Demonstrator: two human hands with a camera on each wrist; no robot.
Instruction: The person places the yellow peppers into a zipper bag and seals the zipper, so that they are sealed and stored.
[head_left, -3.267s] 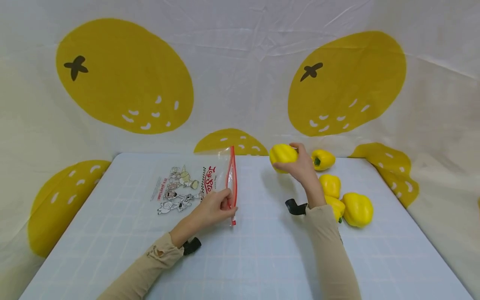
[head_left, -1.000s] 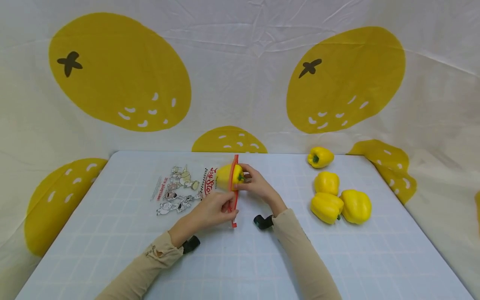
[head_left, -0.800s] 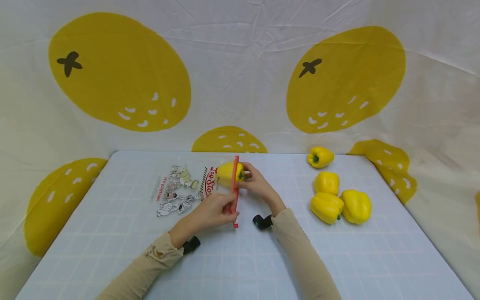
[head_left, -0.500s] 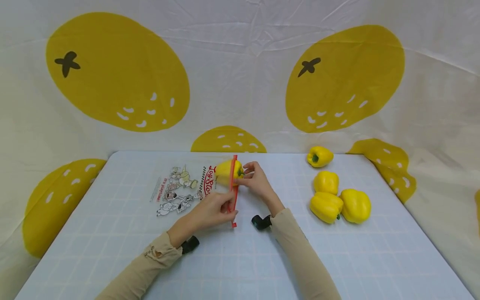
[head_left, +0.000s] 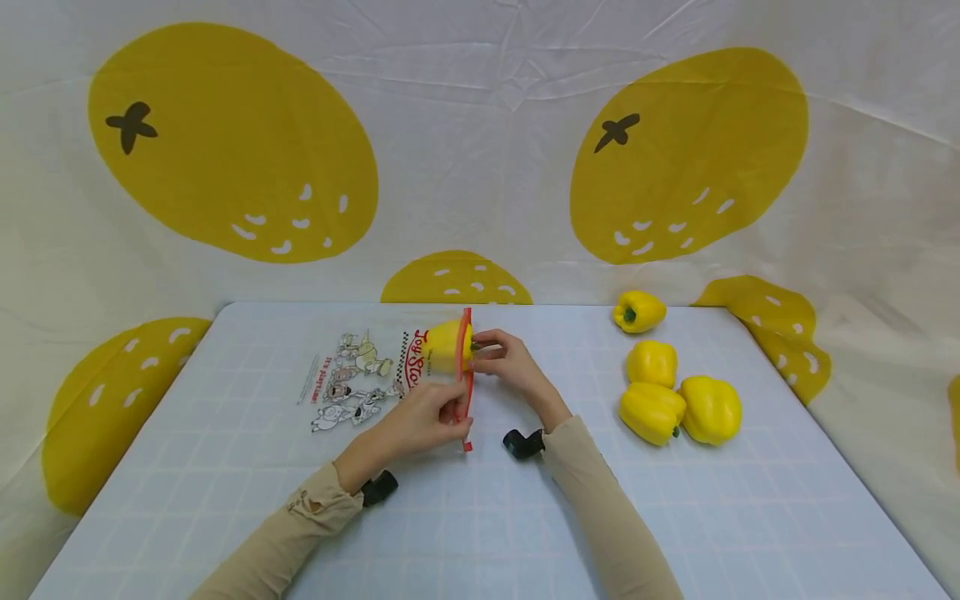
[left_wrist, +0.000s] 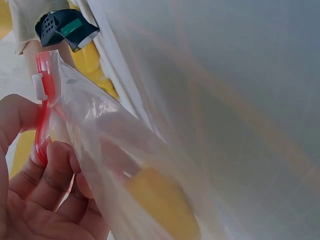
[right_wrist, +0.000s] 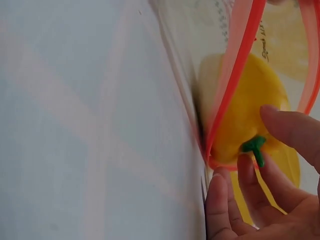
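Observation:
A clear zip bag (head_left: 367,375) printed with cartoon figures and red lettering lies on its side, its red zip strip (head_left: 464,392) facing right. My left hand (head_left: 412,425) pinches the near part of that strip between thumb and fingers; a white slider shows on it in the left wrist view. Most of a yellow bell pepper (head_left: 442,343) sits inside the bag at the mouth, its green stem (right_wrist: 255,147) pointing out. My right hand (head_left: 517,367) touches the stem end with extended fingertips, the thumb (right_wrist: 285,125) over the pepper's side.
Several other yellow bell peppers stand to the right: one at the back (head_left: 640,312), the others grouped in front, such as the largest one (head_left: 711,410). A light checked cloth (head_left: 495,533) covers the table. Behind hangs a white curtain (head_left: 480,150) with yellow fruit prints.
My right hand has carried the bell pepper left from beside the other peppers into the bag's mouth. Its grip has loosened to fingertips, and the pepper sits slightly deeper. My left hand keeps its pinch.

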